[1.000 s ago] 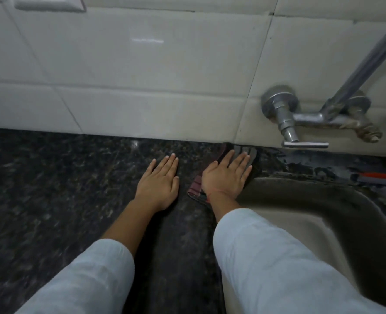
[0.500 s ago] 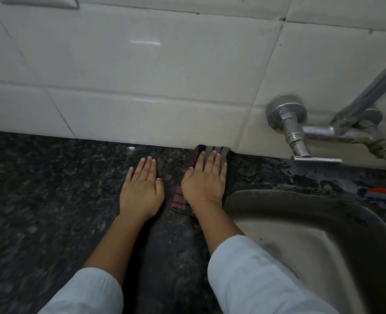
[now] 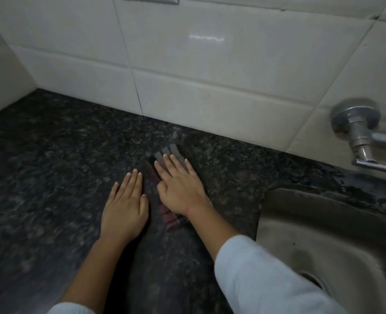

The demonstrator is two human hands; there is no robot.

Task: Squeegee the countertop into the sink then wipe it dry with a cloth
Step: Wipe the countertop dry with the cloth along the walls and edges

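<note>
A dark speckled granite countertop [image 3: 51, 173] fills the left and middle of the head view. A folded striped cloth [image 3: 169, 219], grey and maroon, lies flat on it under my right hand [image 3: 179, 189], which presses down on it with fingers spread. My left hand [image 3: 125, 207] rests flat on the bare stone just left of the cloth, holding nothing. The sink [image 3: 318, 241] is at the lower right, its rim close to my right forearm. No squeegee is visible.
A white tiled wall [image 3: 187, 64] rises behind the counter and turns a corner at the far left. A metal tap [image 3: 357, 130] sticks out of the wall above the sink's back edge. The sink drain [image 3: 312, 282] shows at the lower right.
My right hand has slid the cloth leftward along the counter, away from the sink's back corner and the wall. My left hand moved left with it. The view has swung left.
</note>
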